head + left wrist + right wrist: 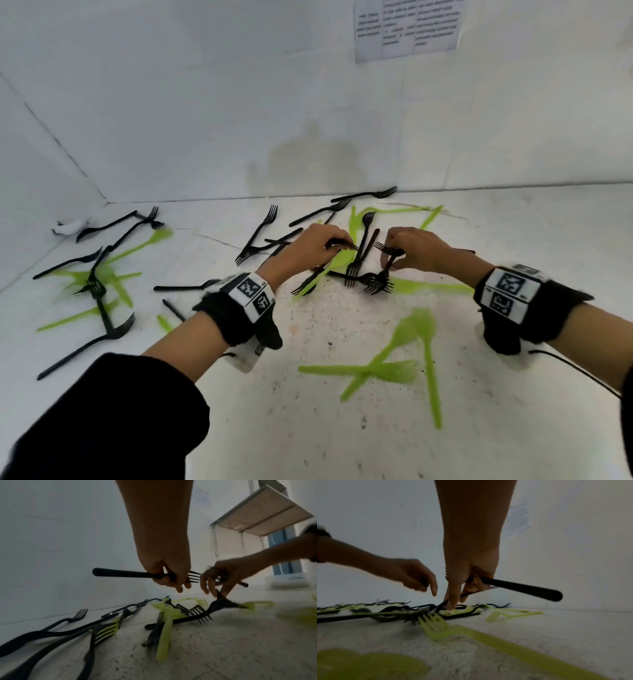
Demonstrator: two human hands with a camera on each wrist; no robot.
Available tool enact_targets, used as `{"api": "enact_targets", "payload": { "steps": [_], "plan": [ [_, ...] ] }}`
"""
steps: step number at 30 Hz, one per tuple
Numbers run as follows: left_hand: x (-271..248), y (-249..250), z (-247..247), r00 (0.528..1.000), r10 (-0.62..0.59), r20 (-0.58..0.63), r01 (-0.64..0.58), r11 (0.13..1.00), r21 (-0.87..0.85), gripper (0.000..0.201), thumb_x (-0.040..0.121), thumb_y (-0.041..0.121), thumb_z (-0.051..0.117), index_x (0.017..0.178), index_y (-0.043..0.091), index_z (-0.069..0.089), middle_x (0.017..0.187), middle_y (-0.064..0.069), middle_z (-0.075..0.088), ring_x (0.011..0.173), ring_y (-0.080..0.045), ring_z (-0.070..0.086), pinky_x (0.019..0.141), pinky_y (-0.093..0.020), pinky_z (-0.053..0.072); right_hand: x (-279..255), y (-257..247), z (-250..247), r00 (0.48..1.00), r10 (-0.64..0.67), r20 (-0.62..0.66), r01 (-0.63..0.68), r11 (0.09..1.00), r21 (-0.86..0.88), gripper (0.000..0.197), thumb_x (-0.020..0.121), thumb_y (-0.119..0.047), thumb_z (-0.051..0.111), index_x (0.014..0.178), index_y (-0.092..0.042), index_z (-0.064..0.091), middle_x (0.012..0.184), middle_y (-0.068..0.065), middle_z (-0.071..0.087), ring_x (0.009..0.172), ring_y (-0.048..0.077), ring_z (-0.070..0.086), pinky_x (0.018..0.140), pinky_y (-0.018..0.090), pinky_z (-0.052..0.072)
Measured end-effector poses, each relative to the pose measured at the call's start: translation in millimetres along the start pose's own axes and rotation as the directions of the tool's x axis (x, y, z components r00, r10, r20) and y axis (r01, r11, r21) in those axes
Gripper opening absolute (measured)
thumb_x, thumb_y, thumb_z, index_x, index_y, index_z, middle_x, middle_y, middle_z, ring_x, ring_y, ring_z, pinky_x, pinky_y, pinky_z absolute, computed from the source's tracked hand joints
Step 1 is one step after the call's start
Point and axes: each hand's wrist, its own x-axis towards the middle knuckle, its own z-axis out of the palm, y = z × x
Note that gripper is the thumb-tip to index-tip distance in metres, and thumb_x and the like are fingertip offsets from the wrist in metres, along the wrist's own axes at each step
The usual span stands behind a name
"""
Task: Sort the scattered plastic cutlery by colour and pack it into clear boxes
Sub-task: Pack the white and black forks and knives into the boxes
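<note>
Black and lime-green plastic forks lie scattered over a white speckled table (pixel 342 428). My left hand (pixel 337 248) grips a black fork (pixel 120 573) near its head, with the handle sticking out to the left. My right hand (pixel 394 258) holds a second black fork (pixel 522 588) in the palm. Its fingertips also pinch the handle of another black fork (pixel 378 282) that still rests in the central pile. Both hands hover over that pile, a few centimetres apart. Green forks (pixel 404 363) lie crossed in front of the hands.
A white wall rises just behind the table, with a printed sheet (pixel 407 27) on it. More black and green forks (pixel 99 284) are tangled at the left. A crumpled white scrap (pixel 68 228) lies in the far left corner. A shelf (pixel 257 515) shows at the right.
</note>
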Motion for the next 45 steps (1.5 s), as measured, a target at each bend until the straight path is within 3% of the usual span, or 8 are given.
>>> {"api": "enact_targets", "payload": {
  "steps": [5, 10, 20, 24, 28, 33, 39, 45],
  "plan": [
    [17.6, -11.1, 8.3, 0.936, 0.037, 0.349, -0.120, 0.969, 0.218, 0.043, 0.081, -0.004, 0.061, 0.116, 0.020, 0.066, 0.121, 0.003, 0.060, 0.068, 0.000, 0.049, 0.073, -0.020, 0.040, -27.1, 5.7, -25.0, 0.987, 0.106, -0.117, -0.111, 0.993, -0.036, 0.019, 0.082, -0.019, 0.068, 0.099, -0.027, 0.069, 0.100, -0.004, 0.057, 0.103, 0.014, 0.052, 0.075, 0.031, 0.043],
    [31.7, -16.4, 16.1, 0.878, 0.085, 0.471, -0.214, 0.950, 0.228, 0.040, 0.080, -0.007, 0.060, 0.109, 0.019, 0.070, 0.123, 0.000, 0.054, 0.101, -0.016, 0.054, 0.078, -0.023, 0.042, -51.7, 9.3, -42.2, 0.930, 0.249, -0.269, -0.286, 0.952, -0.109, 0.013, 0.087, -0.025, 0.062, 0.098, -0.028, 0.068, 0.096, -0.006, 0.063, 0.100, 0.015, 0.053, 0.065, 0.028, 0.036],
    [36.8, -12.3, 11.3, 0.950, 0.312, 0.030, -0.308, 0.946, -0.099, 0.015, 0.092, 0.021, 0.053, 0.098, 0.017, 0.066, 0.092, 0.003, 0.065, 0.081, 0.000, 0.048, 0.079, -0.018, 0.041, -72.7, -1.3, -28.5, 0.806, 0.515, -0.292, -0.384, 0.830, 0.404, 0.004, 0.096, -0.022, 0.045, 0.092, -0.021, 0.046, 0.063, -0.011, 0.066, 0.054, 0.001, 0.052, 0.055, 0.020, 0.038],
    [33.1, 1.0, 0.4, 0.969, 0.120, -0.214, -0.194, 0.909, -0.369, 0.013, 0.098, 0.014, 0.042, 0.102, 0.019, 0.054, 0.085, 0.006, 0.065, 0.068, 0.002, 0.055, 0.070, -0.019, 0.043, -57.0, -21.0, -16.5, 0.865, 0.502, 0.001, -0.356, 0.613, 0.705, 0.007, 0.093, -0.008, 0.043, 0.089, -0.011, 0.049, 0.072, 0.004, 0.065, 0.046, 0.015, 0.053, 0.047, 0.021, 0.044],
    [29.7, 11.6, -16.7, 0.962, -0.016, -0.272, -0.128, 0.854, -0.505, 0.023, 0.096, -0.001, 0.034, 0.110, 0.011, 0.048, 0.083, 0.001, 0.057, 0.078, -0.016, 0.058, 0.078, -0.027, 0.047, -34.6, -34.6, 2.0, 0.904, 0.424, 0.047, -0.387, 0.769, 0.509, 0.012, 0.088, -0.019, 0.058, 0.092, -0.008, 0.061, 0.080, 0.005, 0.058, 0.067, 0.015, 0.051, 0.055, 0.018, 0.036],
    [37.4, 19.4, -30.6, 0.963, -0.107, -0.246, -0.038, 0.854, -0.519, 0.037, 0.088, -0.010, 0.033, 0.110, 0.014, 0.051, 0.082, 0.002, 0.051, 0.050, -0.004, 0.044, 0.051, -0.018, 0.040, -28.1, -42.5, 20.3, 0.926, 0.310, 0.214, -0.354, 0.910, 0.214, 0.033, 0.077, -0.030, 0.074, 0.062, -0.024, 0.045, 0.065, -0.008, 0.047, 0.075, 0.016, 0.049, 0.050, 0.018, 0.030],
    [70.5, 1.9, -11.8, 0.958, -0.260, -0.122, 0.229, 0.948, -0.220, 0.028, 0.086, 0.013, 0.055, 0.112, 0.006, 0.060, 0.097, -0.007, 0.062, 0.077, -0.015, 0.052, 0.055, -0.014, 0.035, -49.6, -26.8, 3.0, 0.914, 0.392, 0.100, -0.401, 0.841, 0.363, 0.026, 0.075, -0.032, 0.075, 0.094, -0.018, 0.066, 0.078, -0.003, 0.059, 0.078, 0.015, 0.054, 0.055, 0.020, 0.034],
    [104.5, -28.7, 36.5, 0.925, -0.379, 0.016, 0.378, 0.925, 0.046, 0.041, 0.087, 0.025, 0.064, 0.113, -0.004, 0.052, 0.113, -0.021, 0.057, 0.105, -0.032, 0.054, 0.078, -0.032, 0.038, -90.0, 3.3, -30.7, 0.829, 0.523, -0.198, -0.252, 0.667, 0.701, 0.017, 0.070, -0.018, 0.080, 0.075, -0.029, 0.068, 0.073, -0.011, 0.068, 0.076, 0.006, 0.061, 0.066, 0.020, 0.042]
  ]
}}
